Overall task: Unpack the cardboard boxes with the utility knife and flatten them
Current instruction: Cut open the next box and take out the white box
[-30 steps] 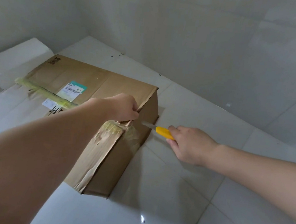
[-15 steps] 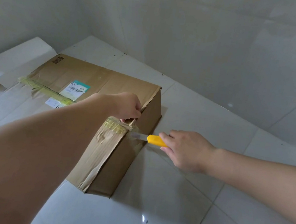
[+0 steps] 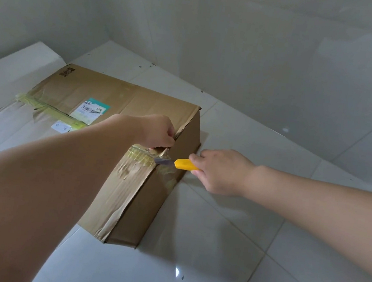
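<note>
- Right hand [image 3: 220, 172], closed round one yellow utility knife [image 3: 185, 164]; blade tip touching the tape seam [image 3: 141, 156] at the box's top edge.
- Left hand [image 3: 157, 132], at 10 o'clock from the knife, pinching the flap edge.
- One cardboard box [image 3: 124, 102] on the tiled floor [image 3: 213, 251], two labels on top.
- Bare tile from 3 to 6 o'clock; wall [image 3: 262, 56] at 12.

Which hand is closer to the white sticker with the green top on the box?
The left hand. It grips the box edge just right of the sticker. The right hand is farther, off the cardboard box, holding the yellow knife.
</note>
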Demonstrator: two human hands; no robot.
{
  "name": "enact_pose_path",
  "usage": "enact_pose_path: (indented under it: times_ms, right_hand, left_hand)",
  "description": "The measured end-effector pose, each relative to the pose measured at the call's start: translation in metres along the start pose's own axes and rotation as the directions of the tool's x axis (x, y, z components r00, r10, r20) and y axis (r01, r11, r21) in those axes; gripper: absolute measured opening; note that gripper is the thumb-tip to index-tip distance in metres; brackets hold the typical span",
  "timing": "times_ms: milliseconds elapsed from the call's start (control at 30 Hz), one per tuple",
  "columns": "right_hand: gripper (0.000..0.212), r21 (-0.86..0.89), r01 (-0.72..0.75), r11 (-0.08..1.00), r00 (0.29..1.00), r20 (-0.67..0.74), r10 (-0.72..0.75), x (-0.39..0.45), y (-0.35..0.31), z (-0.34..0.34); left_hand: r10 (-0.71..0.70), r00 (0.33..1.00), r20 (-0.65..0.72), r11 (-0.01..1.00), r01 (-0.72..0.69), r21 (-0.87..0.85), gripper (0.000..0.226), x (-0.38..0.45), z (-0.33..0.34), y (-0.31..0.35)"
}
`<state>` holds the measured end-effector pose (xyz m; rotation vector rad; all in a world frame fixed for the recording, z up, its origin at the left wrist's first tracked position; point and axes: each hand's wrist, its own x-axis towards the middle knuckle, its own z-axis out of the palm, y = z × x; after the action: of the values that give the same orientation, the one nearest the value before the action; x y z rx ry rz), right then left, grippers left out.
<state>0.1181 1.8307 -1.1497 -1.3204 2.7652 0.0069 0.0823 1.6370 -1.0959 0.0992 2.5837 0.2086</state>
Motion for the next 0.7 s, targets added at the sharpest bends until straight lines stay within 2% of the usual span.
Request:
enact_pose_path:
  times_ms: [100,200,333,400,500,600,633,700]
  right_hand:
    - [0.041,0.001,0.005,1.0,1.0,-0.027,-0.005,-0.007,0.016,-0.003]
    - [0.043,-0.095,0.017,0.995,0.999,-0.044,-0.021,0.0,0.023,-0.011]
    - [0.045,-0.182,0.127,0.975,0.984,-0.1,-0.147,0.009,0.034,-0.019]
    - [0.048,-0.131,0.154,0.979,0.983,-0.079,-0.166,-0.005,0.046,-0.015]
    - [0.061,0.023,0.02,1.0,0.996,-0.087,-0.018,-0.025,0.058,-0.007]
    - [0.042,0.149,-0.066,0.987,0.987,-0.137,0.087,-0.013,0.046,-0.012]
    - [0.036,0.183,-0.07,0.981,0.989,-0.119,0.093,-0.003,0.036,-0.016]
    - [0.03,0.254,-0.053,0.966,0.992,-0.096,0.08,0.02,0.012,-0.027]
  left_hand:
    - [0.003,1.0,-0.011,1.0,-0.003,0.016,0.029,-0.001,0.001,-0.003]
    - [0.006,1.0,-0.007,1.0,-0.006,-0.004,0.029,0.0,0.0,-0.003]
    - [0.014,1.0,-0.015,1.0,-0.014,-0.007,0.033,-0.006,0.001,-0.006]
    - [-0.009,0.998,-0.067,0.998,0.006,-0.055,0.041,-0.014,0.001,-0.015]
    - [-0.081,0.98,-0.181,0.991,0.059,-0.121,0.035,-0.037,0.005,-0.048]
    - [-0.015,0.964,-0.267,0.999,0.003,-0.044,0.019,-0.057,0.028,-0.08]
    - [0.019,0.955,-0.296,0.998,-0.034,-0.047,0.02,-0.062,0.037,-0.086]
    - [0.049,0.944,-0.325,0.996,-0.072,-0.059,0.035,-0.069,0.048,-0.09]
